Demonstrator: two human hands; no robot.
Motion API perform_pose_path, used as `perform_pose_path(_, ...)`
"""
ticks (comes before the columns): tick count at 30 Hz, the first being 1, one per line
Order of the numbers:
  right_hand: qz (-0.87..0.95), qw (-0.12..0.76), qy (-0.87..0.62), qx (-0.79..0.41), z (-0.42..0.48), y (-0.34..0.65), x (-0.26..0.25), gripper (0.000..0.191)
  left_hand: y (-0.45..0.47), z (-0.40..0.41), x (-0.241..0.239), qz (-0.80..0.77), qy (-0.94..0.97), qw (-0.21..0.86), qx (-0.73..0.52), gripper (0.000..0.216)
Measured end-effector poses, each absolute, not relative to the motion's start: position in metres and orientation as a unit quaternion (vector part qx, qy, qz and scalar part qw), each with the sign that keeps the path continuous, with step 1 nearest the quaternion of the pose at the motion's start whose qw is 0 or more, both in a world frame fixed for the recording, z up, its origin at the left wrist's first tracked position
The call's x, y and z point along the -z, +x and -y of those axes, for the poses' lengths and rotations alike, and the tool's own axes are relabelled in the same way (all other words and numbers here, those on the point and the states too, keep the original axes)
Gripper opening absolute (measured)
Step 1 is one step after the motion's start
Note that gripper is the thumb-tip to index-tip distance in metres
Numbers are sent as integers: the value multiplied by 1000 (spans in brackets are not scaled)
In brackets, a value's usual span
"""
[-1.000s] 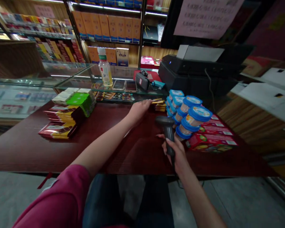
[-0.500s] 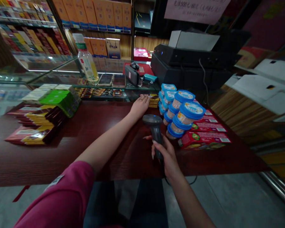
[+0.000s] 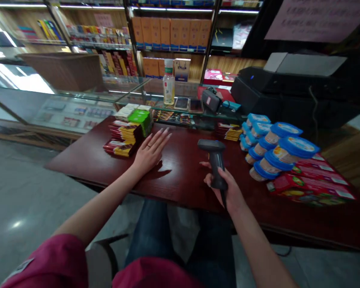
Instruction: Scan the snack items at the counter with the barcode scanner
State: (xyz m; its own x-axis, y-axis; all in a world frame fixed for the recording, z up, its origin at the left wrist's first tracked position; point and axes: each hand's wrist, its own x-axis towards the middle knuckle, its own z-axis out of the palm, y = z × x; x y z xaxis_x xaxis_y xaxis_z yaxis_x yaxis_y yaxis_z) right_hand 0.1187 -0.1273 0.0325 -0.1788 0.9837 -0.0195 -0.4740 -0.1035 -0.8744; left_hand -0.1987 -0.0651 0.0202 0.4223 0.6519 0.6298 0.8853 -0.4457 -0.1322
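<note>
My right hand is wrapped round the handle of a dark grey barcode scanner, held upright above the desk. My left hand is open and empty, its fingers stretched out over the wood, with a ring on one finger. Just left of it lie stacked red and yellow chocolate bars. Behind those sit small green packs and white packs. Another stack of chocolate bars stands at the desk's back edge, beyond the scanner.
Blue-lidded tubs are stacked on the right beside red boxes. A glass counter borders the dark wooden desk. On it stand a drink bottle and a dark case. Black till equipment fills the back right.
My left hand has left the back stack of chocolate bars and moved left, towards the other bars. My right hand still holds the scanner. The view has turned left.
</note>
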Motion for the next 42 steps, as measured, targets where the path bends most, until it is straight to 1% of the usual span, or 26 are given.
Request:
perform_pose_path(3,385,483,-320,-718,125,78,-35,36,-258,103,-24,546,-749,263,268,73)
perform_pose_path(5,394,446,-319,-737,122,54,-37,40,-289,120,-27,593,-713,265,265,72)
perform_pose_path(10,411,391,-297,-769,111,14,-45,40,-325,127,-23,677,-677,177,228,67)
perform_pose_path(13,417,385,-289,-771,103,2,-50,33,-326,119,-16,694,-676,140,205,60)
perform_pose_path(15,430,383,-295,-763,98,0,-51,30,-325,118,-14,696,-677,135,196,56)
perform_pose_path(20,445,367,-315,-754,89,17,-47,34,-318,135,-19,647,-729,129,184,50)
perform_pose_path(22,444,374,-323,-747,84,29,-46,33,-309,142,-23,609,-758,112,204,46)
perform_pose_path(24,447,396,-326,-734,75,42,-45,35,-291,141,-25,595,-757,87,255,42)
perform_pose_path(27,458,435,-326,-703,58,61,-44,41,-251,118,-26,619,-697,16,362,36)
perform_pose_path(30,476,461,-324,-675,43,79,-44,47,-205,69,-21,601,-631,-111,478,28)
perform_pose_path(33,490,468,-326,-659,35,94,-44,51,-164,8,-12,593,-554,-239,533,23)
perform_pose_path(35,493,467,-335,-653,32,101,-43,53,-147,-28,-6,608,-512,-269,544,22)
perform_pose_path(37,495,469,-339,-648,31,105,-41,52,-137,-56,-1,614,-499,-276,546,22)
perform_pose_path(42,496,478,-338,-641,29,107,-37,45,-135,-84,9,603,-494,-293,554,25)
